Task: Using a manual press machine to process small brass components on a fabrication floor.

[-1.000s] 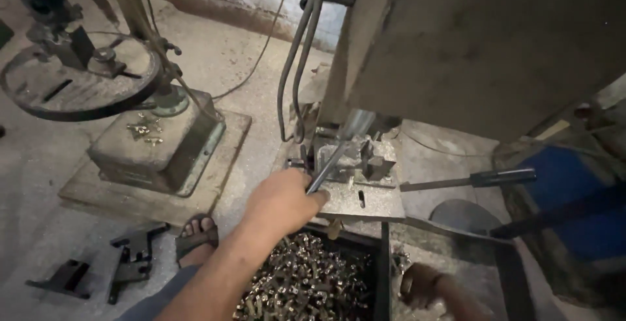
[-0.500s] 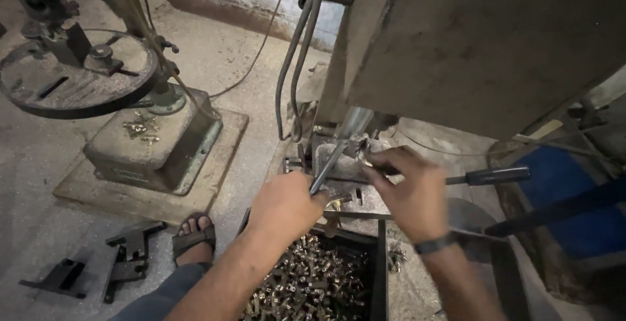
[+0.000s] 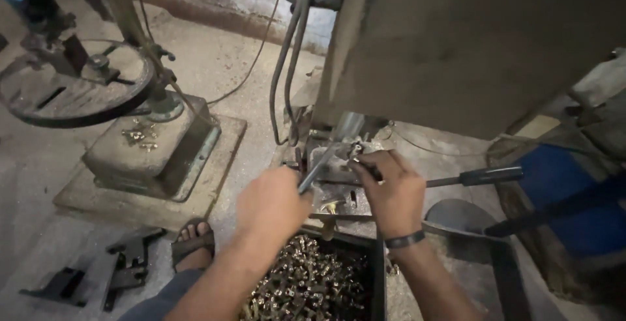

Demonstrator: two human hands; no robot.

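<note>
A slanted metal rod (image 3: 321,164) is gripped in the closed left hand (image 3: 272,202), while the right hand (image 3: 390,194), brought up from beside the black crate of small brass parts (image 3: 306,282), is now pinched on a workpiece at the machine's fixture (image 3: 339,177), beside the black-handled lever (image 3: 482,176).

The left hand (image 3: 272,202) is closed round a metal rod (image 3: 324,162) that slants up and right to the machine fixture (image 3: 339,171), with the right hand (image 3: 391,194) just right of that grip, its fingertips on the fixture. Below both hands lies a crate (image 3: 377,275) holding small metal parts (image 3: 306,285). A lever handle (image 3: 479,177) runs out right of the right hand; a sandalled foot (image 3: 192,241) and a wheeled machine (image 3: 85,89) lie left of the grip.
</note>
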